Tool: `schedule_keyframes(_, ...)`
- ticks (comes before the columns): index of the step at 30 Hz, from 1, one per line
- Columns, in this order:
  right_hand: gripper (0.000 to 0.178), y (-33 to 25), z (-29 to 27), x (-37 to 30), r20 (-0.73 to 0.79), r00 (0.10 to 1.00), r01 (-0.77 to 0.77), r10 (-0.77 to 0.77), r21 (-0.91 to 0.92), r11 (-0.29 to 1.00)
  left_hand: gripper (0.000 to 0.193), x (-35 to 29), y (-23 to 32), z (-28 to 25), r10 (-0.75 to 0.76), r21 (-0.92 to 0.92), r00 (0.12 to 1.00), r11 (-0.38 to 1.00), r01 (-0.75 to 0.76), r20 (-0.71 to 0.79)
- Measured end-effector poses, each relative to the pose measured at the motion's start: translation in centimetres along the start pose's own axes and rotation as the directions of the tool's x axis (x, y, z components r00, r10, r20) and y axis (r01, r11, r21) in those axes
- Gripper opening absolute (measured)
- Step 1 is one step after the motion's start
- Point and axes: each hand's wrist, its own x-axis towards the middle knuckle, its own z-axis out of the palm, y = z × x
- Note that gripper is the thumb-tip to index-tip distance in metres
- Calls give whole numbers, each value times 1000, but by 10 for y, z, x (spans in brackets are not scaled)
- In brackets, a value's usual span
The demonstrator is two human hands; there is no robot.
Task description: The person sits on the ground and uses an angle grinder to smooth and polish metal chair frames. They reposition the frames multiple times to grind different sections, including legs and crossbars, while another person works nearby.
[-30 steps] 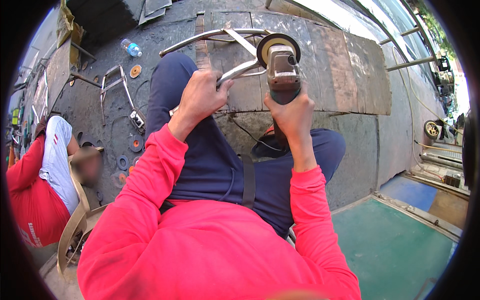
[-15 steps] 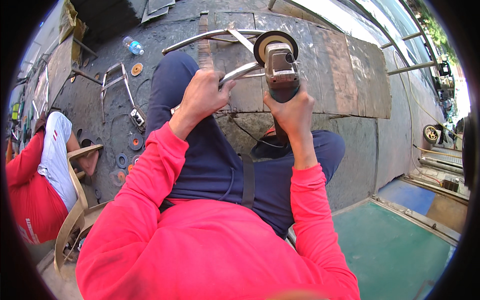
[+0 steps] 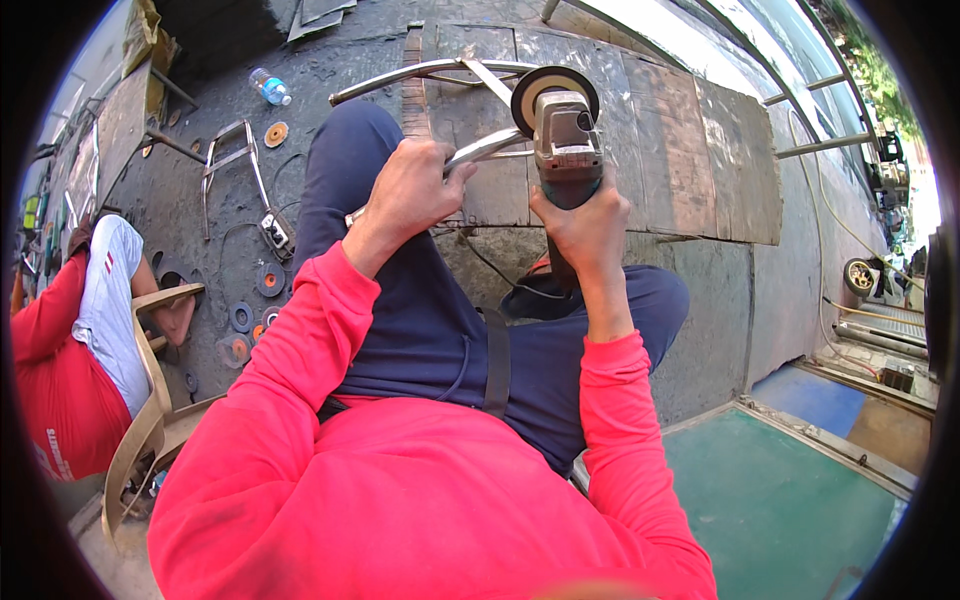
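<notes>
My right hand (image 3: pixel 580 225) grips the body of a grey angle grinder (image 3: pixel 562 135), whose round disc (image 3: pixel 530 88) rests against a curved shiny metal tube frame (image 3: pixel 430 70). My left hand (image 3: pixel 410 190) is closed around a lower bar of that same frame (image 3: pixel 485 148), holding it over my left knee. The frame lies across a worn wooden board (image 3: pixel 680 150) on the dark ground. I sit with both knees up, in dark blue trousers and a red long-sleeved top.
A person in red and white sits on a plastic chair (image 3: pixel 150 400) at my left. Several grinding discs (image 3: pixel 245 320), a second metal frame (image 3: pixel 235 165), a power socket (image 3: pixel 275 228) and a plastic bottle (image 3: pixel 270 87) lie on the ground. A green sheet (image 3: pixel 780 500) lies lower right.
The grinder and both hands stay in the same hold on the frame, with only slight shifts. The person at my left has moved a little.
</notes>
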Motion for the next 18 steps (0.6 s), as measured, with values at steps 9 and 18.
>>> schedule_keyframes(9, 51, -5, 1, 1, 3, 1000, -17, 17, 19, 1000, 27, -1, -1, 2, 39, 14, 999, 999, -39, -18)
schedule_keyframes(18, 52, -2, -1, 0, 5, 999, -50, 50, 15, 999, 25, -1, 1, 0, 19, -5, 1000, 1000, -19, -18)
